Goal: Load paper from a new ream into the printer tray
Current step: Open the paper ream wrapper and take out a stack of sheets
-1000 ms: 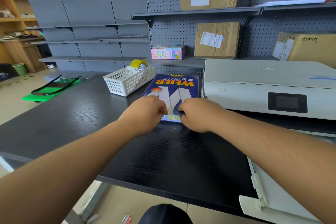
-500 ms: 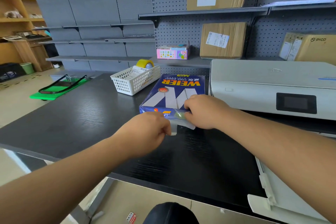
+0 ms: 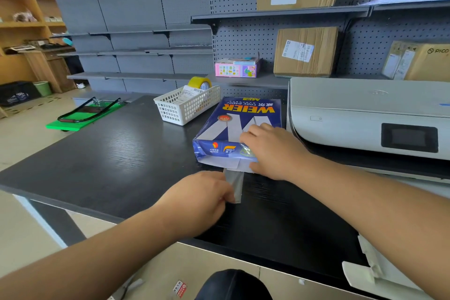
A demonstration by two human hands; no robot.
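Head view: ream (image 3: 239, 126) is lying flat on the black table (image 3: 109, 163), just left of the printer (image 3: 365, 114), wrapper unsealing at its near end. Right hand (image 3: 272, 151) is pressing down on the ream's near right corner, fingers spread over the top. Left hand (image 3: 202, 200) is pinching a clear strip (image 3: 234, 184) that is running from the wrapper's near flap toward the table's near edge. White basket (image 3: 187, 107) is sitting just far-left of the ream, holding a yellow tape roll (image 3: 200, 83) and a labelled slip (image 3: 191, 94).
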